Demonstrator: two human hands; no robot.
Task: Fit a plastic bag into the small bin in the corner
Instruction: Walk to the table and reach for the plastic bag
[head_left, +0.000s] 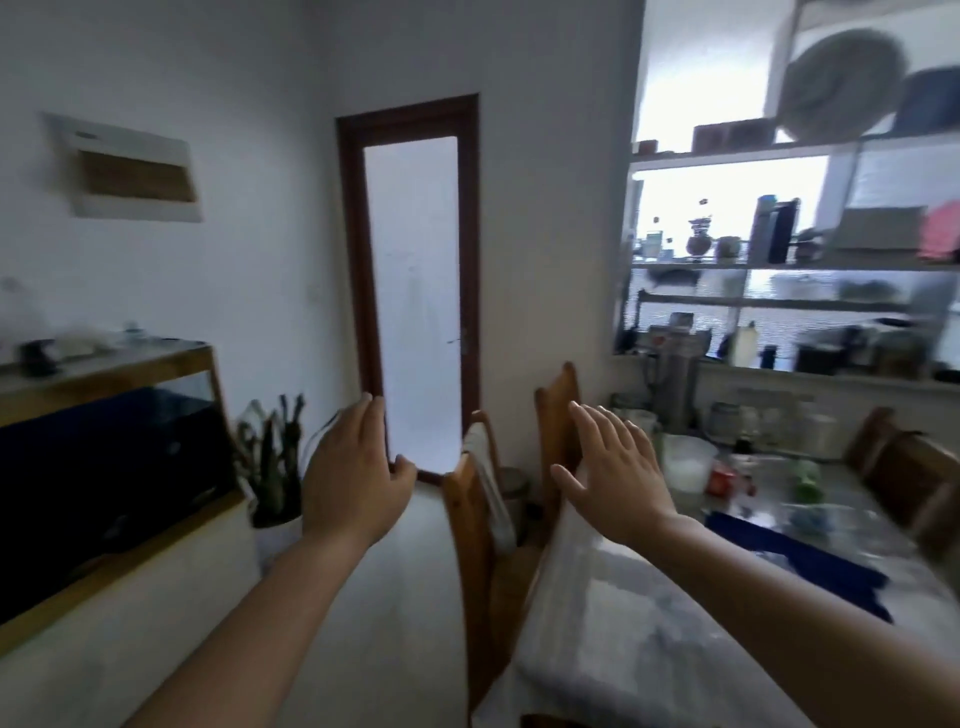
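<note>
Above the floor, both hands (358, 478) (618, 478) spread, empty.

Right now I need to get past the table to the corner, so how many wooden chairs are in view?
3. One chair at the table's near left side, a second chair just behind it, a third chair on the far right side. Others may be hidden.

Single head-worn wide-angle view, facing forward down the room toward the door (418, 306). Both outstretched hands sit close in the lower foreground; the table (649, 613) edge lies near right.
</note>
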